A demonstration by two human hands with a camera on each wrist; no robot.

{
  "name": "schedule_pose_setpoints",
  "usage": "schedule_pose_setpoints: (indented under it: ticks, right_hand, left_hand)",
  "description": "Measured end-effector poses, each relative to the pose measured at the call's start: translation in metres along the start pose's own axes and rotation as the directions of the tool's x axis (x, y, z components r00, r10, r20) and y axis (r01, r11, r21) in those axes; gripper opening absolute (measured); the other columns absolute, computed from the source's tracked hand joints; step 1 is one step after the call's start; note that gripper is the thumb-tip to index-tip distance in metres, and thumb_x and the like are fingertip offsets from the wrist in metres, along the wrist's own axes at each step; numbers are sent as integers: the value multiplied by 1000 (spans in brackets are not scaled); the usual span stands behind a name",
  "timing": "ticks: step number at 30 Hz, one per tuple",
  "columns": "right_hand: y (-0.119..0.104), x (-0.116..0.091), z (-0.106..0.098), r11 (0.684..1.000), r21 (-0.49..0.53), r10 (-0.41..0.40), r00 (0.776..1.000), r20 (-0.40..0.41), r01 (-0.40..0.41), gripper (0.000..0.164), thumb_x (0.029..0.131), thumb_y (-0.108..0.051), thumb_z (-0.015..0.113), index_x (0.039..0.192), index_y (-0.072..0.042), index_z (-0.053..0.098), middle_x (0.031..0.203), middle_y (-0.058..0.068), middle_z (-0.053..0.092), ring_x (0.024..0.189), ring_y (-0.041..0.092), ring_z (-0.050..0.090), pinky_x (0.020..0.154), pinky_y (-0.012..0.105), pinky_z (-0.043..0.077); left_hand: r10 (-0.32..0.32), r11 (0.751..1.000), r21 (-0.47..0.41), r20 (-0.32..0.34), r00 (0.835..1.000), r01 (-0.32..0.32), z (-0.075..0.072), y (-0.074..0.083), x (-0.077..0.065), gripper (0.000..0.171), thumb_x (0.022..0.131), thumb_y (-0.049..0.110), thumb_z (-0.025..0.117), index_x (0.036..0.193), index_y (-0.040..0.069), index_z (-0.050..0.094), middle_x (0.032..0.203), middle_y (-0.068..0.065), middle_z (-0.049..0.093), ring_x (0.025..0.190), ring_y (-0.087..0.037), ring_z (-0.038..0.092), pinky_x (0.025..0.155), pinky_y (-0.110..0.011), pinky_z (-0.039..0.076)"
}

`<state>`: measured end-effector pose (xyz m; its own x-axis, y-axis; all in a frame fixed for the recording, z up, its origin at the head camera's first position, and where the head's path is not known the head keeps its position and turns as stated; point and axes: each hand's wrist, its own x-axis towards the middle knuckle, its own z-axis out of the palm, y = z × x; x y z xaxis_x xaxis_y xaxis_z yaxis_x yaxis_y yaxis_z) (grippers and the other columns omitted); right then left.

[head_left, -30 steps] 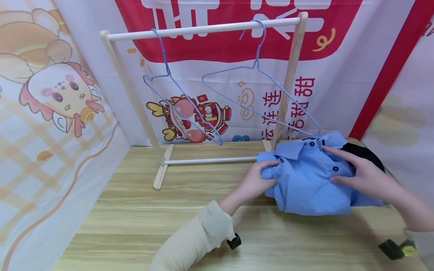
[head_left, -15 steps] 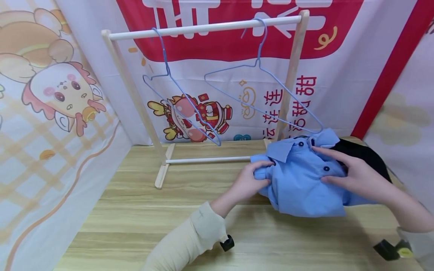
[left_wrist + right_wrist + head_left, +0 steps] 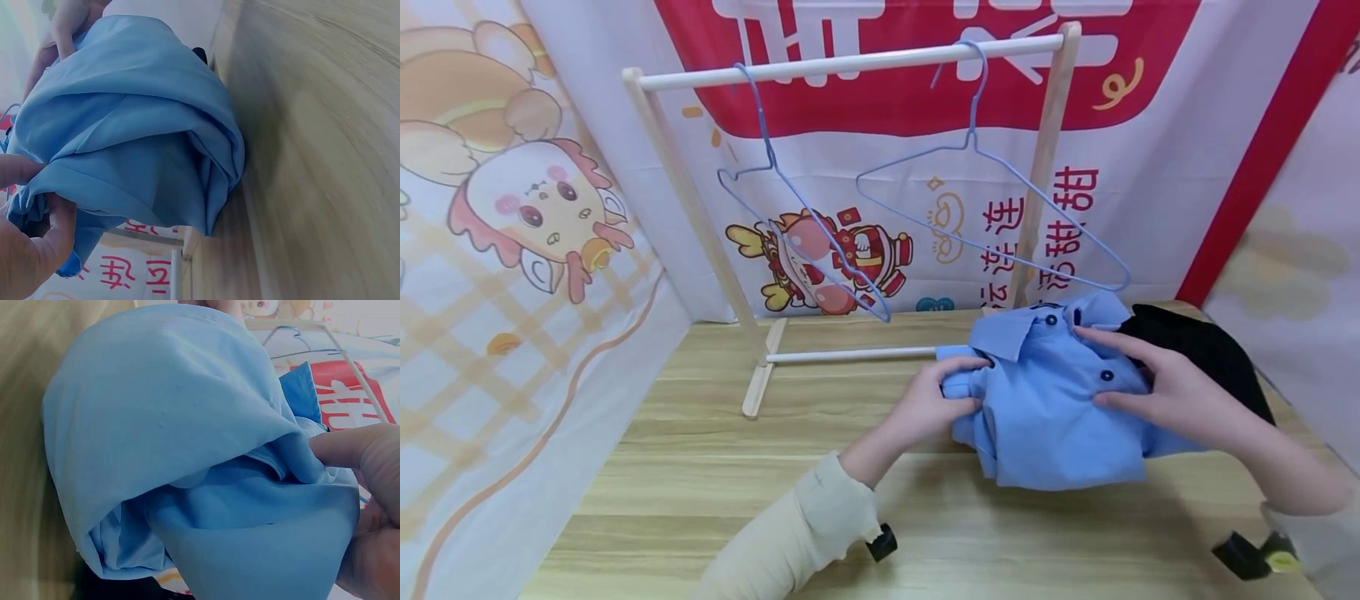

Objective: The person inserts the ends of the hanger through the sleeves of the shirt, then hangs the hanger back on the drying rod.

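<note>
A light blue shirt (image 3: 1052, 417) with dark buttons and a collar is bunched between both hands, above the right part of the table. My left hand (image 3: 928, 404) pinches its left side; in the left wrist view the thumb and finger (image 3: 59, 228) grip a fold of cloth. On the other side my right hand (image 3: 1172, 383) holds the front near the buttons, thumb and forefinger on the fabric. The right wrist view shows that hand (image 3: 375, 487) at the shirt's edge, beside a hanging fold. The folds hide some fingertips.
Behind the shirt stands a wooden rack (image 3: 685, 192) with a white top bar. From it hang two blue wire hangers, one at left (image 3: 797, 200) and one at right (image 3: 992, 200), close above the collar. A black cloth item (image 3: 1210, 350) lies on the wooden table (image 3: 700, 500).
Both hands have moved left with the shirt, slightly away from the right side. More of the black item shows behind it. The grip looks the same.
</note>
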<state>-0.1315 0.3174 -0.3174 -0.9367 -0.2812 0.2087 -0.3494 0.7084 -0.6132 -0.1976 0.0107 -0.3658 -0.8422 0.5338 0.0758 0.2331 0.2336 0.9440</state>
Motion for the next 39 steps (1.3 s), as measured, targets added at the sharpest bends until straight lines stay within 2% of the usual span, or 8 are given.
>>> schedule_pose_setpoints:
  ticks: [8,14,26,31,39]
  right_hand:
    - [-1,9,20,996,68,-53,999,11,52,78,87,-8,82,155,-12,44,151,27,42,123,46,47,93,73,43]
    - [-6,17,31,989,104,-108,994,19,106,76,88,-7,81,155,-11,46,150,26,44,123,43,48,96,72,43]
    - [-24,31,50,976,177,-131,991,37,123,73,90,-9,80,155,-14,46,152,23,44,126,42,49,100,70,41]
    - [-30,40,61,969,208,-151,987,54,137,72,91,-9,79,155,-16,47,152,20,46,126,37,50,102,65,43]
    - [-35,51,76,964,210,-176,983,50,162,73,90,-7,80,154,-16,47,147,18,51,119,31,54,99,58,48]
  left_hand:
    - [11,1000,-7,-19,1000,-11,-15,-10,-13,44,95,3,69,137,13,65,151,-9,51,136,-28,46,110,-52,41]
    - [7,1000,-5,-49,999,-7,-26,-14,-23,43,94,4,70,136,12,66,149,-11,52,132,-29,48,107,-50,44]
    - [-12,1000,-4,-93,996,12,-50,-17,-44,44,93,3,70,136,12,66,149,-12,51,128,-31,48,97,-42,51]
    - [-42,999,1,-128,991,43,-61,-19,-55,45,92,1,70,135,11,66,150,-13,50,127,-32,49,97,-45,51]
    - [-39,999,32,-94,995,42,-81,-23,-60,47,93,5,70,139,10,63,150,-15,50,130,-34,48,102,-49,48]
